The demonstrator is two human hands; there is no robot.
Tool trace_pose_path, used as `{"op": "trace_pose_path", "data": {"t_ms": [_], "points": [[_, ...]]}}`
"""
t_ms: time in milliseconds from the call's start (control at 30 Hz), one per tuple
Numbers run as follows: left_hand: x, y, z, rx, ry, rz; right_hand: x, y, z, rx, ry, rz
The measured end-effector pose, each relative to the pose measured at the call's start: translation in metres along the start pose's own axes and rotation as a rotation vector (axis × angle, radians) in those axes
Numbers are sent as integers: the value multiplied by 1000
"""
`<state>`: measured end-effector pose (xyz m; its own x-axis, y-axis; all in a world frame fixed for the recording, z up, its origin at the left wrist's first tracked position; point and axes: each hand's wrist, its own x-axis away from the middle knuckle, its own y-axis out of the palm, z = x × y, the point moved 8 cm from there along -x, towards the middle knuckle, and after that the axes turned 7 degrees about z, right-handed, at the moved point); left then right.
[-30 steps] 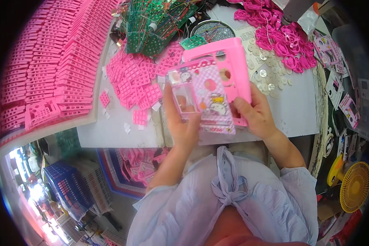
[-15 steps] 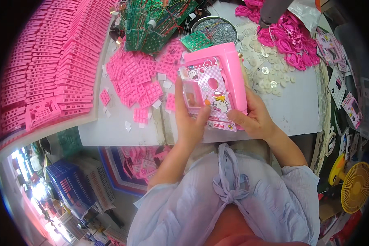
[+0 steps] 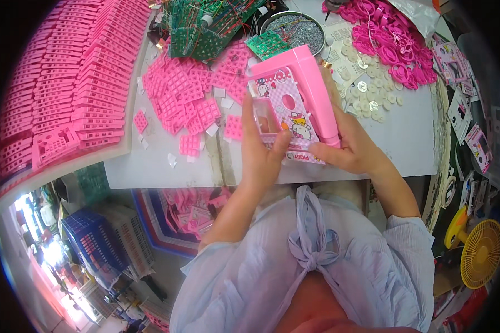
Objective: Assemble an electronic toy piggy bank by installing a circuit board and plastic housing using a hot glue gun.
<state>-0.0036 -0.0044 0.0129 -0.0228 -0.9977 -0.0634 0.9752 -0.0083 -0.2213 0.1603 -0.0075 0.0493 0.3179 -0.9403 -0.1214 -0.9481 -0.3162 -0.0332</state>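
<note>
Left hand (image 3: 261,161) and right hand (image 3: 354,149) are both part-closed, each with something in its grip. The left pinches a printed panel (image 3: 289,115) along its left side, thumb in front near the lower edge, fingertips showing through the panel's window. The right wraps the right side of a pink shell (image 3: 316,83), its thumb at the panel's lower right corner. Panel and shell are held tilted over the front of the table (image 3: 397,152), the panel overlapping the shell; whether the two are fastened cannot be told. Keypads (image 3: 186,86) lie heaped to the left, green boards (image 3: 197,41) beyond. White discs (image 3: 372,83) and magenta loops (image 3: 386,36) lie to the right.
</note>
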Motion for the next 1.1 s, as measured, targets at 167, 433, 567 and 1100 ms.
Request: {"op": "trace_pose_path", "data": {"t_ms": [167, 433, 567, 1100], "points": [[5, -1, 3, 72, -51, -26, 2, 3, -9, 143, -10, 8], [12, -5, 19, 40, 49, 35, 5, 9, -3, -257, 33, -4], [11, -9, 1, 98, -103, 35, 11, 8, 12, -239, 279, -2], [16, -14, -5, -186, -123, 7, 13, 16, 8, -380, 197, -33]]}}
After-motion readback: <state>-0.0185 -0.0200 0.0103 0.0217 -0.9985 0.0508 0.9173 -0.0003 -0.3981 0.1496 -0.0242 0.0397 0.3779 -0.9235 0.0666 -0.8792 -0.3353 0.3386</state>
